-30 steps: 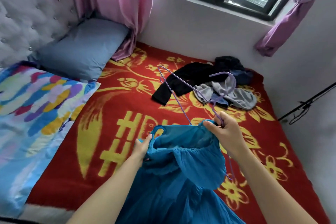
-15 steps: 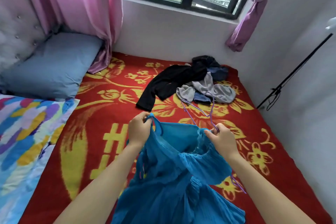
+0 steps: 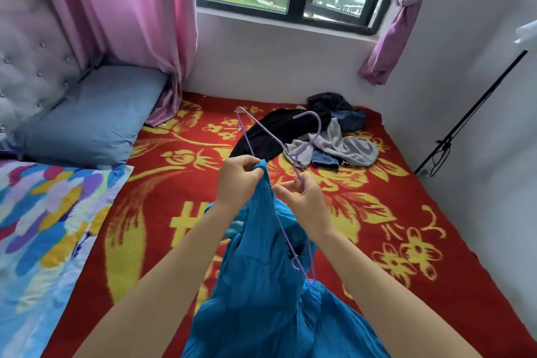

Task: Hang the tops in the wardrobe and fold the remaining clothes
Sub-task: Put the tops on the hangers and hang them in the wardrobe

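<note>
Blue top [image 3: 261,285] hung between both raised forearms, over the near middle of the red blanket [image 3: 174,241]. Left hand [image 3: 238,180] pinched its bunched upper edge, fingers curled tight. Right hand [image 3: 305,200] clamped the purple hanger [image 3: 319,128].

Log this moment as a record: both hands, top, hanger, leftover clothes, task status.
left hand: grips a bunched edge of the top
right hand: pinches the hanger below its hook
top: blue, hangs down between the forearms
hanger: purple wire, hook raised, lower arm lying against the top
pile: black, grey and dark clothes, loose at the far end of the blanket
status: top not yet seated on hanger; pile unfolded
</note>
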Motion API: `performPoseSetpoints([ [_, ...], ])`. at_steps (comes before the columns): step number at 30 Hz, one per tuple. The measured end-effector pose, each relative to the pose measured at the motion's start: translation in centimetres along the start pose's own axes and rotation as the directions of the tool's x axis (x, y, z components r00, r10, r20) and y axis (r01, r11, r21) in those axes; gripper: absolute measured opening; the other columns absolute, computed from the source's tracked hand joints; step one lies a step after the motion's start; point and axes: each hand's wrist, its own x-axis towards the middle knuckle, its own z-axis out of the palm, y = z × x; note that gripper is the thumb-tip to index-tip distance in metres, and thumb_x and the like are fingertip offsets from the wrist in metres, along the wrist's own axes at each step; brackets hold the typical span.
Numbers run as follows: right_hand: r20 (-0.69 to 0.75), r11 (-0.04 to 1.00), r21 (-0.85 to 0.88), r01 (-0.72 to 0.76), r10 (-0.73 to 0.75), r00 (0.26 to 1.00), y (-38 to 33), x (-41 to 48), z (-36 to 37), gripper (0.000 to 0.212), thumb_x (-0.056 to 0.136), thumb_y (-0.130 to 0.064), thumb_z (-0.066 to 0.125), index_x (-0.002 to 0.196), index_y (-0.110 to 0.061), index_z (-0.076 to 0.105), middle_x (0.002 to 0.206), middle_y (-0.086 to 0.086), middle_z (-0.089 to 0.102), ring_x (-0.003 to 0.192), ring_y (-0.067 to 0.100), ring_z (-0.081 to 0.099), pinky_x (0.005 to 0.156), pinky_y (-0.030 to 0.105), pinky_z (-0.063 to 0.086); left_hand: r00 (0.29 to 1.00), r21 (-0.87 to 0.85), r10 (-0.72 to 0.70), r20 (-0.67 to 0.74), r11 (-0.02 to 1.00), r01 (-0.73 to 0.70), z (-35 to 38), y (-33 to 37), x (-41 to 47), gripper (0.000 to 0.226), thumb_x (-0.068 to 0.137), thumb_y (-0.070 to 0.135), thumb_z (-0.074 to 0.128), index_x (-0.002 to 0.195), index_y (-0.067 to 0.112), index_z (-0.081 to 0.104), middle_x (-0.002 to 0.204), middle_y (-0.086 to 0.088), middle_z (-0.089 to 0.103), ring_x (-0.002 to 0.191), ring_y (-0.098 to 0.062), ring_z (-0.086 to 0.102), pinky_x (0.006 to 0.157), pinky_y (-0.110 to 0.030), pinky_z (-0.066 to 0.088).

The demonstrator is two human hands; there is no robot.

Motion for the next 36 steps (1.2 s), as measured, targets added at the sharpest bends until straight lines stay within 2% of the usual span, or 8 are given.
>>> performPoseSetpoints([
  [5,0.064,1.0,0.014,-0.009,0.008,0.998,0.0,-0.3,0.9,0.04,0.082,-0.012,0.071,0.071,-0.019,0.033,0.092,0.006,0.067,0.079,0.027,0.055,0.076,0.046,0.048,0.989,-0.213,-0.147,0.035,0.965,0.151,-0.9,1.3,0.1,0.017,0.085,-0.002,0.058,0.077,0.013,0.063,0.077,-0.007,0.063,0.076,-0.025,0.064,0.07,-0.036,0.054],
  [11,0.005,0.981,0.192,-0.018,0.017,1.0,-2.2,0.6,-0.5,0.041,0.082,0.011,0.057,0.067,-0.016,0.029,0.061,-0.002,0.034,0.045,0.002,0.032,0.045,0.015,0.032,0.956,-0.477,-0.164,0.244,0.838,0.266,-2.3,0.5,0.0,0.014,0.087,0.001,0.06,0.098,0.009,0.062,0.092,-0.007,0.061,0.084,-0.018,0.061,0.073,-0.024,0.052],
  [14,0.001,0.963,0.266,-0.039,0.04,0.999,-4.2,1.8,-3.7,0.042,0.083,0.012,0.052,0.066,-0.017,0.028,0.059,-0.003,0.029,0.041,0.004,0.027,0.038,0.017,0.025,0.937,-0.094,-0.348,0.023,0.933,0.349,-2.7,-4.9,0.2,0.04,0.089,0.027,0.061,0.127,0.014,0.053,0.121,-0.007,0.052,0.118,-0.027,0.047,0.096,-0.037,0.041],
  [17,0.047,0.948,0.318,-0.017,0.002,0.999,-6.3,2.5,-6.3,0.043,0.084,0.015,0.05,0.066,-0.017,0.027,0.053,-0.005,0.032,0.033,0.001,0.025,0.031,0.014,0.022,0.757,0.017,-0.629,-0.174,0.767,0.641,-2.3,-10.5,-0.2,0.066,0.091,0.048,0.049,0.143,0.012,0.033,0.145,-0.019,0.033,0.134,-0.036,0.029,0.109,-0.043,0.028],
  [21,0.055,0.91,0.415,-0.011,-0.013,0.998,-7.9,2.9,-8.5,0.04,0.085,0.012,0.052,0.067,-0.016,0.029,0.054,-0.005,0.05,0.031,0.002,0.027,0.03,0.013,0.022,0.428,-0.256,-0.796,0.429,0.347,0.902,-0.6,-13.2,-0.8,0.081,0.084,0.071,0.037,0.13,0.004,0.045,0.129,-0.019,0.052,0.116,-0.036,0.052,0.104,-0.051,0.026],
  [24,0.048,0.918,0.397,-0.015,-0.005,0.999,-8.0,2.9,-9.6,0.038,0.086,0.01,0.052,0.07,-0.016,0.03,0.051,-0.006,0.051,0.032,0.003,0.029,0.031,0.015,0.023,0.345,-0.228,-0.736,0.583,0.26,0.938,1.4,-12.4,-1.3,0.051,0.086,0.055,0.051,0.093,0.005,0.059,0.095,-0.013,0.066,0.092,-0.03,0.059,0.091,-0.046,0.036],
  [30,-0.101,0.947,0.317,-0.047,0.083,0.991,-6.6,3.6,-11.9,0.043,0.084,0.009,0.058,0.066,-0.017,0.028,0.059,0.002,0.038,0.03,0.002,0.025,0.029,0.014,0.021,0.583,-0.541,-0.699,0.414,0.327,0.775,1.0,-8.6,2.5,0.023,0.086,0.027,0.059,0.069,0.017,0.049,0.044,0.002,0.057,0.065,-0.013,0.05,0.063,-0.029,0.034],
  [36,-0.342,0.912,0.397,0.102,0.044,0.939,-10.4,7.8,-16.1,0.041,0.084,0.006,0.056,0.066,-0.021,0.03,0.037,-0.01,0.036,0.026,0.002,0.025,0.029,0.012,0.02,0.892,-0.711,-0.408,0.193,0.568,0.414,-6.4,3.2,10.5,0.023,0.089,0.032,0.051,0.068,0.023,0.048,0.057,0.005,0.05,0.059,-0.01,0.049,0.06,-0.026,0.037],
])
